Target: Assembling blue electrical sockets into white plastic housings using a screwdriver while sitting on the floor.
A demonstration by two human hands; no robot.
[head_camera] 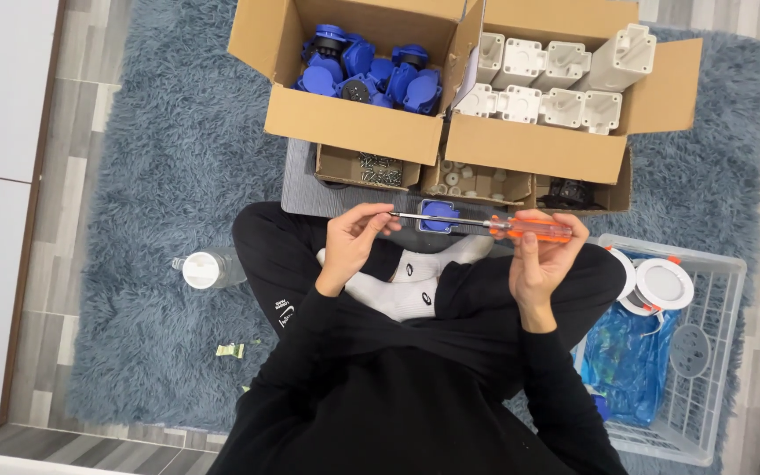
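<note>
sitting cross-legged on a shaggy blue-grey rug point(160, 176), the person holds a screwdriver point(485, 224) level across their lap, orange handle to their right, thin metal shaft running to their left. the right hand point(543, 255) is closed round the orange handle, fingers curled over it. the left hand point(354, 237) has its fingertips pinched together at the tip of the shaft; whether a screw sits between them is too small to tell. just behind the shaft, on the grey mat in front of the knees, lies a single blue socket part point(440, 215).

beyond that stand two open cardboard boxes side by side: the left box point(354, 123) is heaped with blue socket covers point(371, 75), the right box point(534, 145) packed with white plastic housings point(556, 75). three low trays sit against their near sides, one with screws point(378, 169), one with small pale pieces point(468, 182), one with dark parts point(573, 192).

at the person's right is a white wire basket point(714, 352) holding round white fittings point(661, 283) and a crumpled blue bag point(631, 361). a clear bottle with a white cap point(207, 269) lies on the rug at their left, well apart from the hands.
</note>
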